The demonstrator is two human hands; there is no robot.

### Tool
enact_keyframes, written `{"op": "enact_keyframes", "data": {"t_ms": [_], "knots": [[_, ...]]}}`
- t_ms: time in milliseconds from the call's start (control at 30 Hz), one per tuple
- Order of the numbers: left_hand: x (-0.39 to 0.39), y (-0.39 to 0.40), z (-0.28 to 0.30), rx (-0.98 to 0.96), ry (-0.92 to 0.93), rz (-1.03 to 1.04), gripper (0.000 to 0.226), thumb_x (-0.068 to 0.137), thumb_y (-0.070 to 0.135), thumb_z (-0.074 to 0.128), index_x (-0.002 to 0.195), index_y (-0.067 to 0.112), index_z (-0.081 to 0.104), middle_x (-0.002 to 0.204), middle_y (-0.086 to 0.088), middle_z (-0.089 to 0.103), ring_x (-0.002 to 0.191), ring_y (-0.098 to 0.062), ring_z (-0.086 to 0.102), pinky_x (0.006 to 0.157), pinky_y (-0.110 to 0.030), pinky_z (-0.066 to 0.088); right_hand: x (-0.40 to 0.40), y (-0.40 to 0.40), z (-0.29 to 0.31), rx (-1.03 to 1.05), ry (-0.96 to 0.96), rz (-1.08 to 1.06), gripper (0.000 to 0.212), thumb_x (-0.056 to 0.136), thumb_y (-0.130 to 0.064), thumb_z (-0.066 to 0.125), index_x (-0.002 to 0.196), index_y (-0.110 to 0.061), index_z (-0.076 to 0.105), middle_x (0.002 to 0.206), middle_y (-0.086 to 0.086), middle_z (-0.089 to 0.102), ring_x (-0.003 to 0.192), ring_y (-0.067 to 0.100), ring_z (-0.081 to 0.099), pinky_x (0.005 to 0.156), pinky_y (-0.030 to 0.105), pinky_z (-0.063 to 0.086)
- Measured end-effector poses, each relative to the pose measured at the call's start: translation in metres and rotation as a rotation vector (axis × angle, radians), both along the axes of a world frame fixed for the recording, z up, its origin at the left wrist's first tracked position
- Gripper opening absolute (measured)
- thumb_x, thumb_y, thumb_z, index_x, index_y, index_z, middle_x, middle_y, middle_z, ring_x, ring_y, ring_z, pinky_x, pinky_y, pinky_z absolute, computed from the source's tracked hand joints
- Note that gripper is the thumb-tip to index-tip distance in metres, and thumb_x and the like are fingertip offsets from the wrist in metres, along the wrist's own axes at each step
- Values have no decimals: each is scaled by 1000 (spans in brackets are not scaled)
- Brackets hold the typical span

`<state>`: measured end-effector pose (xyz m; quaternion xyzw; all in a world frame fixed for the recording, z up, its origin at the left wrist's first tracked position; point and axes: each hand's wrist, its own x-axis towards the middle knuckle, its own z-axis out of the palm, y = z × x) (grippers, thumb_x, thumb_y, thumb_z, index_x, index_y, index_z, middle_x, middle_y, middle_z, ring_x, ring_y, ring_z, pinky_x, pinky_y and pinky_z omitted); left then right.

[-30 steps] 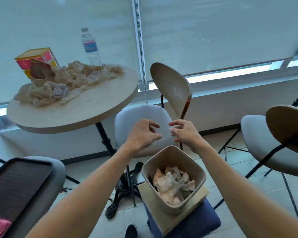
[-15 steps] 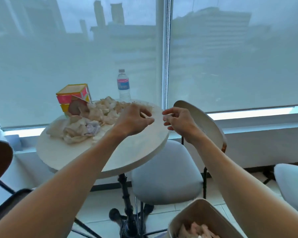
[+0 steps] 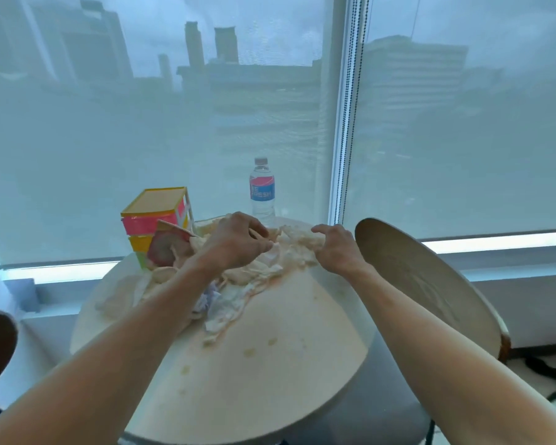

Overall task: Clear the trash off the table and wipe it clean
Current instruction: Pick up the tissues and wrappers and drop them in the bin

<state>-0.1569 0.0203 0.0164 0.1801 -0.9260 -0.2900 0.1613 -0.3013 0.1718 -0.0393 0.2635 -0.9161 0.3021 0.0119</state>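
Over the far half of the round pale wooden bench (image 3: 270, 374), both hands are now reaching into the heap of crumpled beige and white paper trash (image 3: 238, 284), where half a second ago they were hovering short of it above the near edge. The left hand (image 3: 238, 242) is lying on top of the heap with its fingers curled down into the paper; whether its grip is actually pinching a piece cannot be told. The right hand (image 3: 334, 248) is touching the heap's right end with fingers bent and slightly spread, its grip on nothing visible. The view has moved closer, so the beige bin seen earlier is out of frame. Brownish stains are showing on the bench's near surface. A pink and yellow cardboard box (image 3: 156, 216) and a clear plastic water bottle (image 3: 262, 191) are standing behind the heap, and a curved wooden chair back (image 3: 430, 284) is sitting just beside the bench's right edge.
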Motion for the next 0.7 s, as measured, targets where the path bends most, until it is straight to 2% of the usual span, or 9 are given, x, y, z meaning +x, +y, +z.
{"op": "enact_keyframes", "data": {"t_ms": [100, 200, 267, 333, 400, 500, 567, 633, 700], "knots": [[-9, -10, 0, 16, -8, -12, 24, 82, 31, 73, 104, 21, 73, 94, 1, 73, 82, -7, 66, 70, -20, 49, -7, -6, 2, -17, -1, -32, 36, 90, -11, 56, 124, -14, 66, 128, 12, 64, 121, 28, 57, 103, 35, 45], [-19, -12, 1, 21, -14, -37, 26, 84, 33, 72, 108, 23, 70, 97, 1, 72, 80, -7, 66, 68, -23, 51, -14, -9, 6, -177, -40, -64, 27, 92, -12, 58, 116, -9, 70, 120, 9, 68, 115, 25, 61, 101, 34, 46], [-27, -11, 0, 38, -22, -57, 33, 85, 34, 72, 116, 23, 67, 102, 0, 72, 82, -11, 66, 68, -23, 51, -16, -11, 12, -404, -167, -56, 18, 91, -12, 64, 106, -9, 74, 106, 5, 71, 106, 21, 64, 90, 27, 49], [-37, -10, -2, 64, -18, -73, 45, 85, 36, 72, 127, 24, 61, 110, -2, 71, 89, -15, 66, 81, -28, 52, -15, -14, 23, -564, -320, -11, 9, 90, -12, 67, 94, -15, 74, 93, 0, 70, 94, 17, 64, 73, 20, 47], [-47, -9, -6, 161, 4, -90, 57, 87, 41, 69, 138, 25, 51, 116, -4, 67, 91, -18, 66, 84, -33, 55, -11, -15, 35, -620, -429, 42, 11, 91, -11, 65, 88, -18, 72, 90, 1, 69, 86, 16, 61, 65, 22, 43], [-55, -8, -9, 398, 60, -151, 61, 92, 37, 63, 146, 20, 40, 107, -5, 65, 82, -17, 65, 74, -29, 57, -7, -18, 49, -652, -563, 149, 18, 91, -4, 58, 89, -15, 72, 90, 6, 70, 86, 21, 62, 72, 31, 44], [-57, -7, -8, 477, 124, -184, 53, 94, 29, 62, 142, 14, 45, 98, -4, 66, 77, -15, 64, 69, -26, 55, -5, -19, 54, -637, -637, 223, 21, 90, 0, 55, 91, -12, 72, 87, 8, 70, 83, 22, 62, 69, 31, 44], [-56, -7, -7, 445, 191, -184, 31, 93, 24, 63, 120, 9, 62, 90, -6, 68, 72, -14, 62, 62, -21, 52, -5, -20, 56, -641, -712, 294, 23, 91, 2, 52, 91, -10, 72, 80, 6, 68, 74, 19, 61, 62, 27, 42], [-58, -11, -7, 408, 230, -162, 19, 91, 21, 66, 99, 4, 70, 85, -7, 69, 73, -16, 62, 65, -23, 51, -7, -20, 57, -674, -765, 320, 25, 92, 2, 50, 93, -10, 72, 77, 4, 67, 67, 15, 60, 59, 26, 42]]}}
